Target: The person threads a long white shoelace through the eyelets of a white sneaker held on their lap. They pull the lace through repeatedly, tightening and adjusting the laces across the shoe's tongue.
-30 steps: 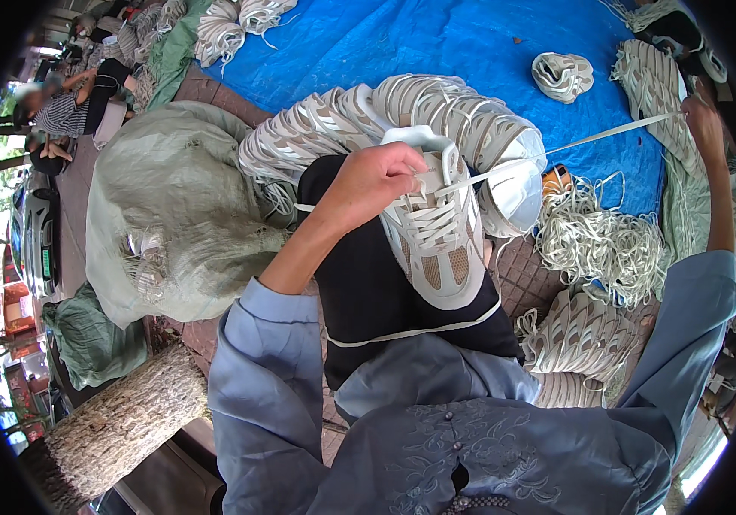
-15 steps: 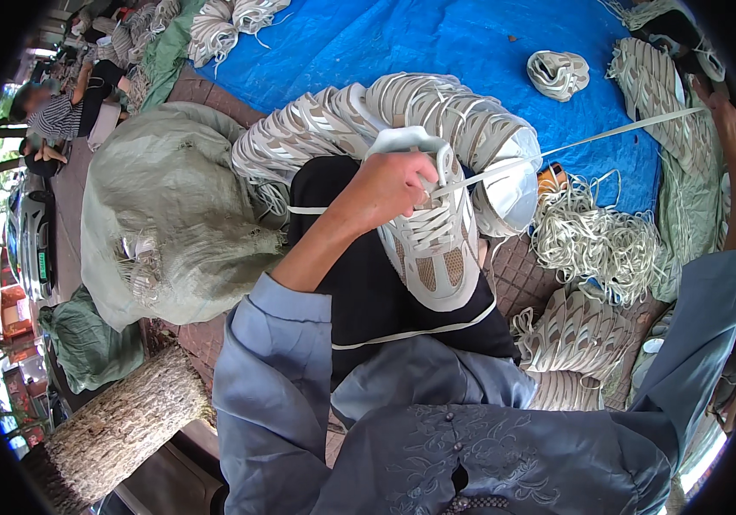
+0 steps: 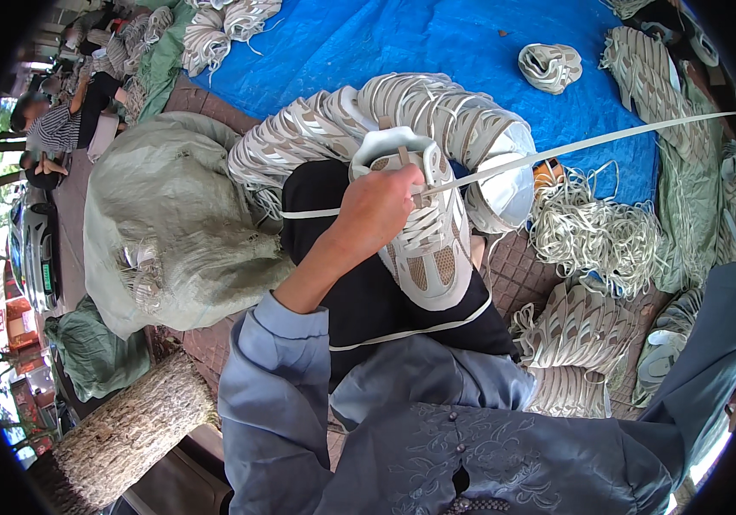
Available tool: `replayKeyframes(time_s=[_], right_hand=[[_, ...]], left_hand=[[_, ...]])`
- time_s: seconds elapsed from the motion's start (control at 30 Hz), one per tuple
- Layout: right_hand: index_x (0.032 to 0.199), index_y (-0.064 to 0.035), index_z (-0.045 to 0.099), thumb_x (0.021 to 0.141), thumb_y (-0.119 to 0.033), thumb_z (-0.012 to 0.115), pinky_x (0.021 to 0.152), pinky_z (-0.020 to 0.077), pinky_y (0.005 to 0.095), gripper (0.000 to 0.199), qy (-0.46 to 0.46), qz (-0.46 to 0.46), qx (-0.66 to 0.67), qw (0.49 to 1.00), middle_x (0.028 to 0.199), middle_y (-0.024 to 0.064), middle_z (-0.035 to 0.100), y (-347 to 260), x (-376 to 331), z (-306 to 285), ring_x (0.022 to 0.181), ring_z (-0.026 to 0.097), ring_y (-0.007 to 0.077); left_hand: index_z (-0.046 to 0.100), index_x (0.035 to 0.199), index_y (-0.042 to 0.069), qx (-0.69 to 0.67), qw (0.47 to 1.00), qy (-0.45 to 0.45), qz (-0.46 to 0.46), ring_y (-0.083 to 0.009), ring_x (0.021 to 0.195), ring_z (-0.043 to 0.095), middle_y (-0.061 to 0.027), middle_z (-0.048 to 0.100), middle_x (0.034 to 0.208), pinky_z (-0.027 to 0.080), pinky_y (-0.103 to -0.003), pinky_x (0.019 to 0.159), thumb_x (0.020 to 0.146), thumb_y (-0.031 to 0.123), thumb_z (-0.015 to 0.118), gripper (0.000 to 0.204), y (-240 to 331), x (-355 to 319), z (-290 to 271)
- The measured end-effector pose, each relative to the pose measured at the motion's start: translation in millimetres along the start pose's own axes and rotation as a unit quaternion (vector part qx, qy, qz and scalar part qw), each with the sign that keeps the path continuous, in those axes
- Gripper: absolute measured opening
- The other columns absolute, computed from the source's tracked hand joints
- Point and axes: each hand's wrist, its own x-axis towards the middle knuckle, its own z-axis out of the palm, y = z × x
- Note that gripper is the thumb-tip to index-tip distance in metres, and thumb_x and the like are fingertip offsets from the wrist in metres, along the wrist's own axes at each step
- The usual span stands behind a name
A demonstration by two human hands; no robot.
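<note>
Apparently, lacing is in hand: the left hand [image 3: 378, 206] pinches the beige sneaker [image 3: 426, 262] on the lap [image 3: 361, 305], the lace [image 3: 599, 140] stretching right; the unseen right hand I cannot tell. Next, even tension seems needed.

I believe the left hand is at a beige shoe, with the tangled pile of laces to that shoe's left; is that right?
Not quite: the head view shows the tangled pile of laces to the right of the beige shoe at the left hand.
</note>
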Motion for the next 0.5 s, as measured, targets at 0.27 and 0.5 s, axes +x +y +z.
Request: replayKeyframes(time_s=[0.27,0.5], right_hand=[[0.081,-0.008,0.059,0.068,-0.007,0.056,0.063,0.0461,0.0327,0.014,-0.04,0.01,-0.056,0.998,0.083,0.0072,0.058,38.4,-0.8,-6.3,0.071,0.057,0.0235],[0.09,-0.0065,0.06,0.068,-0.002,0.054,0.07,0.0465,0.0325,0.023,-0.051,0.027,-0.12,0.991,0.093,0.0084,0.059,77.7,3.2,-17.5,0.08,0.058,0.0243]], left_hand=[[0.056,0.089,0.004,-0.057,0.993,0.096,0.047,-0.0248,0.065,0.058,-0.0105,0.057,0.073,0.045,-0.031,0.058,0.074,-0.001,0.051,0.016,-7.9,-13.1,0.0],[0.055,0.072,0.003,0.302,0.933,0.118,0.154,-0.0204,0.077,0.052,-0.006,0.052,0.072,0.046,-0.029,0.063,0.063,0.003,0.056,0.009,2.4,-16.8,2.0]])
